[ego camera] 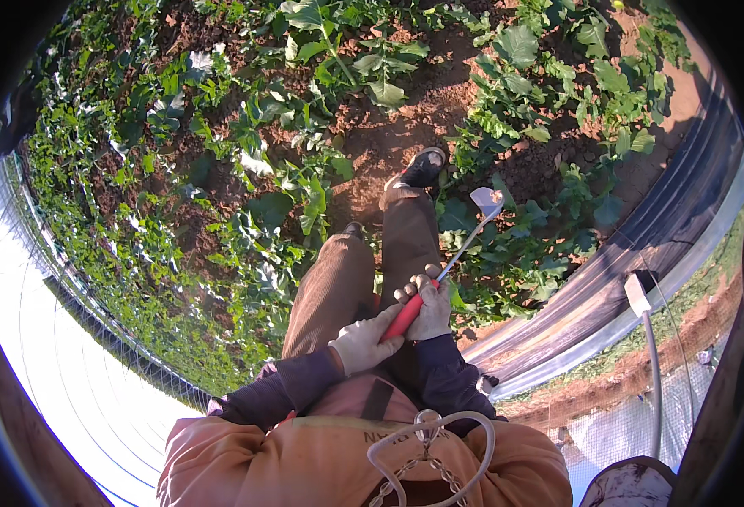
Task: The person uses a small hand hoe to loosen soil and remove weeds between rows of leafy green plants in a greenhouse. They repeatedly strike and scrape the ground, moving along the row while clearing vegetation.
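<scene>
A small hand hoe (469,246) with a red handle, thin metal shank and flat pale blade slants across my lap. My left hand (365,341), in a whitish glove, grips the rear end of the handle. Further forward, by the shank, my right hand (430,307) is closed round the same handle, its fingertips soiled. The blade hangs over leafy green plants (518,218) to the right of my right shoe (424,168); some reddish-brown matter clings to it. Whether it touches the leaves cannot be told.
Leafy crop rows (239,209) grow on both sides of a strip of reddish soil (404,127). Along the right runs dark plastic sheeting (600,260) with a clear film edge and netting beyond. A pale cord (491,443) and chain hang near my chest.
</scene>
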Available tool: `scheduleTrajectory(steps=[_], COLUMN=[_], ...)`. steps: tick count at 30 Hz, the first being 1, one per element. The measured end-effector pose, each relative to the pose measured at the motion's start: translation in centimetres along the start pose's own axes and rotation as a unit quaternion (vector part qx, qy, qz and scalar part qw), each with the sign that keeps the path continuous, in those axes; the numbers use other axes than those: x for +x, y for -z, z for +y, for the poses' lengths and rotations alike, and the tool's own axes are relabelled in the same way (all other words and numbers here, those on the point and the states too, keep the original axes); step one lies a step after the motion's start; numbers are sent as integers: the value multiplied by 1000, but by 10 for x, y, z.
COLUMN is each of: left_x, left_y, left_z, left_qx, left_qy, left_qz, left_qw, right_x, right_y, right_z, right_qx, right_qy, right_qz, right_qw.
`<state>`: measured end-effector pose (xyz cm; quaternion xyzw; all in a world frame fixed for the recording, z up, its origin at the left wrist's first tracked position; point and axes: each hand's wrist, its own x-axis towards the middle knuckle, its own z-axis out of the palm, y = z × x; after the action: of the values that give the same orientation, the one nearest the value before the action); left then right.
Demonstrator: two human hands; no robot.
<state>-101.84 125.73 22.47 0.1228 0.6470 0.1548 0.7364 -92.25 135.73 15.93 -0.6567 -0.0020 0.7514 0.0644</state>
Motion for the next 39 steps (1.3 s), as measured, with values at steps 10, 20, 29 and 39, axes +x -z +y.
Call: scheduleTrajectory(steps=[10,20,29,39], left_x=[-22,-116,-152,-107], left_y=[-47,-102,-146,-181], left_z=[-125,-279,-330,-359], left_qx=[-80,-7,22,53], left_qy=[36,-55,-198,60], left_qz=[-5,26,146,-132], left_qw=[996,998,969,988], right_x=[-12,-100,-150,-81], right_y=[63,119,144,237], right_z=[130,299,340,369], right_qx=[-82,-130,-92,-214], right_qy=[98,184,203,-16], right_qz=[-76,-120,-187,-8], right_qw=[989,967,957,977])
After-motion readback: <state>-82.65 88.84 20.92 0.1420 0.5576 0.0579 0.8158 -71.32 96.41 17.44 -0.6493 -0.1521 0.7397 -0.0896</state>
